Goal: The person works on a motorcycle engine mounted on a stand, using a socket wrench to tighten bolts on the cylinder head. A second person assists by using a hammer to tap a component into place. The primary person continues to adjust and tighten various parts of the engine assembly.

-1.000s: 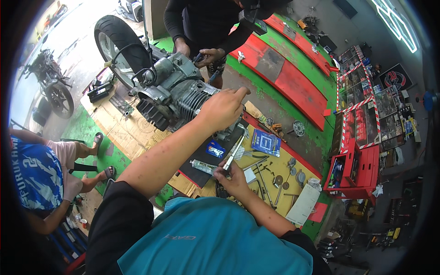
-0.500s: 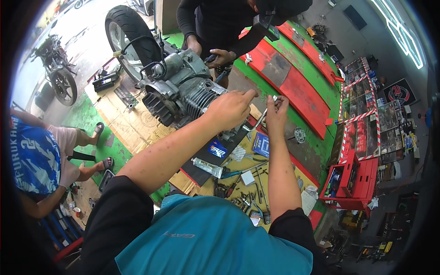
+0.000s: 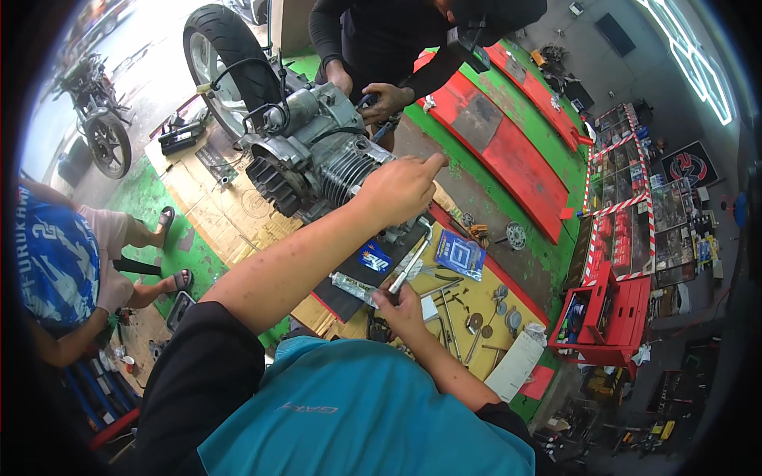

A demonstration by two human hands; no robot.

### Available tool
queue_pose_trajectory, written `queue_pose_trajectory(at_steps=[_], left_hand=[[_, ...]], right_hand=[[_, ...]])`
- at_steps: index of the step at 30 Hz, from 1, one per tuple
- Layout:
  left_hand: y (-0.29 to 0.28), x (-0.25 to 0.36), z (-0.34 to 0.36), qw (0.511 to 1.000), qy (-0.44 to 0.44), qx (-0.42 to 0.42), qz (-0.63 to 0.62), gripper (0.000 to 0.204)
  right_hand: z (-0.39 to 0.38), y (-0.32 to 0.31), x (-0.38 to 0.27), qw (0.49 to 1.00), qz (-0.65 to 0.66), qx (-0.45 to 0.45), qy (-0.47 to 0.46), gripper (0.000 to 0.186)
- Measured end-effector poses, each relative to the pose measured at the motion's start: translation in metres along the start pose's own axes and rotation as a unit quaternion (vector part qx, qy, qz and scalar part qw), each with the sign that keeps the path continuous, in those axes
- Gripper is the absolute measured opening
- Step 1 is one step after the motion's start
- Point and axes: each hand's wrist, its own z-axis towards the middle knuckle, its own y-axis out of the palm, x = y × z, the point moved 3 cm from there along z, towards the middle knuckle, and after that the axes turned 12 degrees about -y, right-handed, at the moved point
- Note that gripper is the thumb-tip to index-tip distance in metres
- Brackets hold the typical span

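Observation:
A grey motorcycle engine (image 3: 341, 163) with a finned cylinder and a rear wheel (image 3: 226, 67) attached lies on the bench. My left hand (image 3: 399, 189) is closed over the cylinder's near right end, its fingertips partly hidden. My right hand (image 3: 401, 311) grips the lower end of a silver L-shaped wrench (image 3: 411, 266). The wrench's bent end is beside the engine, under my left hand; its contact there is hidden. A co-worker's hands (image 3: 385, 101) hold a dark-handled tool at the engine's far side.
Near my right hand are a tube (image 3: 353, 287), a blue packet (image 3: 460, 255) and several loose tools and metal parts on yellowish board (image 3: 500, 325). Red ramps (image 3: 508, 143) lie beyond on the green floor. A seated person (image 3: 71, 262) is at left; a red tool cabinet (image 3: 619, 317) stands right.
My right hand has swung the wrench's handle down toward my body and left, while the bent end stays near the same spot. My left hand has hardly moved.

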Motion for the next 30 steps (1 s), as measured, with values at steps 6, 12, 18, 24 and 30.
queue_pose_trajectory(at_steps=[6,12,18,24,30], left_hand=[[-0.004,0.003,0.001,0.999,-0.009,-0.029,0.012,0.035],[-0.004,0.001,0.000,1.000,0.013,-0.002,0.006,0.034],[-0.003,0.002,0.001,1.000,0.006,0.002,0.014,0.036],[0.000,-0.002,0.000,1.000,0.008,0.013,0.010,0.038],[-0.002,0.001,0.000,1.000,0.000,0.004,0.004,0.035]], right_hand=[[0.048,-0.029,-0.082,0.980,-0.151,-0.012,-0.132,0.010],[0.168,-0.097,-0.118,0.933,-0.311,0.124,-0.131,0.033],[0.203,-0.111,0.032,0.962,0.065,0.264,-0.010,0.034],[0.113,-0.064,0.097,0.952,0.099,0.220,0.186,0.048],[-0.001,0.000,0.059,0.979,0.179,0.052,0.079,0.048]])
